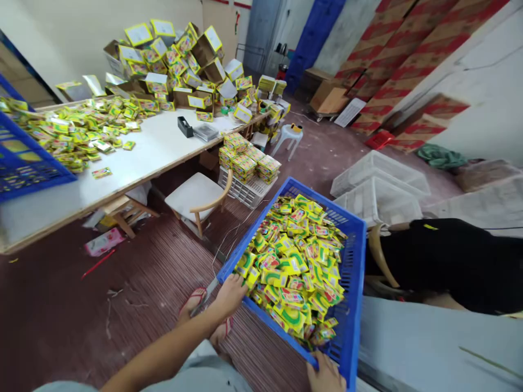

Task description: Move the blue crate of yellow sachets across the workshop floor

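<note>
Two hands carry a blue crate [351, 261] heaped with small yellow packets [296, 267], tilted in the air above the floor. The left hand [231, 294] grips the crate's near corner, fingers curled over the rim; the right hand [327, 375] clasps the low edge at the bottom of the view.

With the crate leaning like that, I'd worry the loose packets slide toward the low side and spill over the rim, or the grip slips under the weight. The feet in sandals [200, 299] stand close beneath, near scraps on the floor.

The floor [61, 316] is dark red, ribbed and littered. A long white table [147, 147] holds more packets and a pile of open cartons [175, 60]. A wooden chair [200, 198] sits beside it, white crates [376, 185] lie to the right, and stacked red-and-brown boxes [408, 54] line the wall.
</note>
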Motion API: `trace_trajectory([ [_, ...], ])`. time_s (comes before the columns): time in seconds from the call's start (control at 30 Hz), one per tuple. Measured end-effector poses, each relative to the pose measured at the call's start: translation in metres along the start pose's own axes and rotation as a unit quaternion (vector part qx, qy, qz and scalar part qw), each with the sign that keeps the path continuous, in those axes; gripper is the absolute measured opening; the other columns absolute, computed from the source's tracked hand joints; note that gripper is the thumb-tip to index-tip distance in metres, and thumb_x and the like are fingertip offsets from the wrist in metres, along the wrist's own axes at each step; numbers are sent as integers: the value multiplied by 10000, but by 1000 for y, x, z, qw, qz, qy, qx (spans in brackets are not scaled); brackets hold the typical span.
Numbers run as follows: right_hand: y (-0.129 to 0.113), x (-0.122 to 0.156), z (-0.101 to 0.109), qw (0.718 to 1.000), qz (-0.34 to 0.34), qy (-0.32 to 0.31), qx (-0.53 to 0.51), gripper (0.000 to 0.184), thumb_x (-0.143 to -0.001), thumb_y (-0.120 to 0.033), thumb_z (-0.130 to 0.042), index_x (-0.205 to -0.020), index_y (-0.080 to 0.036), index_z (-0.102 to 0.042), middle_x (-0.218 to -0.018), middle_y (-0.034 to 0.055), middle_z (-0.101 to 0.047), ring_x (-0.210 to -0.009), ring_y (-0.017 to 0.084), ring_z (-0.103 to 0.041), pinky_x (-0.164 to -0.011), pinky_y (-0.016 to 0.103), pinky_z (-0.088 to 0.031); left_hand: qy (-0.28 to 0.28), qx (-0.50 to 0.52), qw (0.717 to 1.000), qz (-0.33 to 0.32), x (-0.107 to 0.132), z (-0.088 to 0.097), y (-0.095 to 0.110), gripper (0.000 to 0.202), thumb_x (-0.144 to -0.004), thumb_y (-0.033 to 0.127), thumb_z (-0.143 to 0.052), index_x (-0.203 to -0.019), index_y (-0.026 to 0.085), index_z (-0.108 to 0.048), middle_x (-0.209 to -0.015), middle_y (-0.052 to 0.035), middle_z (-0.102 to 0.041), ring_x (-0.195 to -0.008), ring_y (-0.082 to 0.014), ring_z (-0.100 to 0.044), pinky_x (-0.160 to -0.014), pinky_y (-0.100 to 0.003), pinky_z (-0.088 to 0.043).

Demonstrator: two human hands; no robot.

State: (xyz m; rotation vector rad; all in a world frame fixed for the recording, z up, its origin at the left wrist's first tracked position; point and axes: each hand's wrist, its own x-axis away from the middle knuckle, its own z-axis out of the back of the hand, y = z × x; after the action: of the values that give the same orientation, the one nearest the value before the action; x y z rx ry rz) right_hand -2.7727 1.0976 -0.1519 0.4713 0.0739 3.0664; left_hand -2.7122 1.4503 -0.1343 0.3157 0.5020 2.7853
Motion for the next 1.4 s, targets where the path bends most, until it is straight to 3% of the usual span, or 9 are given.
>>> trace_trajectory([
  [0.17,-23,1,7,998,59,16,24,397,-804,-152,-392,-1146,-164,-592,-1166,118,-674,-1071,267,-615,-880,386,-425,0,-4,1000,10,7,-5,21,183,-902,243,-512,-1029,175,-624,-981,-99,-623,-970,-244,-547,-827,-378,-368],
  [0.23,-35,2,8,997,66,23,27,410,-809,-132,-370,-1150,-152,-598,-1167,126,-673,-1080,259,-611,-890,375,-417,-4,-11,1000,15,8,-7,27,211,-864,282,-568,-1031,171,-633,-988,-101,-624,-977,-251,-542,-835,-381,-365],
  [0.47,-57,3,9,1000,9,4,17,371,-806,-217,-421,-1092,-135,-643,-1101,163,-690,-1037,288,-627,-853,384,-431,-18,-36,999,6,7,-9,22,324,-872,278,-552,-1168,151,-582,-1019,-129,-624,-1007,-256,-534,-869,-389,-361],
  [0.6,-68,14,7,999,-31,-11,11,370,-801,-185,-418,-1089,-117,-640,-1099,164,-692,-1046,288,-626,-865,374,-431,-17,-39,999,-21,20,-11,13,256,-902,240,-508,-1110,134,-612,-1022,-148,-638,-996,-261,-561,-854,-391,-383],
  [0.87,-96,66,-3,996,-82,-24,11,361,-748,-114,-441,-1011,-192,-677,-1075,91,-721,-1009,251,-669,-819,319,-482,-9,-44,997,-69,70,-14,-5,200,-900,190,-507,-1002,136,-670,-951,-132,-686,-949,-240,-615,-834,-372,-418],
  [1.1,-125,136,-33,996,-92,-24,3,352,-704,-91,-460,-924,-242,-689,-972,63,-744,-958,253,-689,-748,328,-505,-16,-47,996,-78,126,-17,-22,249,-927,179,-456,-1061,145,-663,-968,-130,-694,-970,-239,-619,-839,-362,-420],
  [1.4,-150,212,-74,990,-138,-17,-36,375,-672,-73,-463,-888,-254,-710,-976,65,-750,-992,262,-681,-774,354,-517,-20,-64,993,-101,202,-28,-33,245,-916,164,-468,-1079,139,-649,-970,-128,-692,-956,-235,-617,-845,-362,-428],
])
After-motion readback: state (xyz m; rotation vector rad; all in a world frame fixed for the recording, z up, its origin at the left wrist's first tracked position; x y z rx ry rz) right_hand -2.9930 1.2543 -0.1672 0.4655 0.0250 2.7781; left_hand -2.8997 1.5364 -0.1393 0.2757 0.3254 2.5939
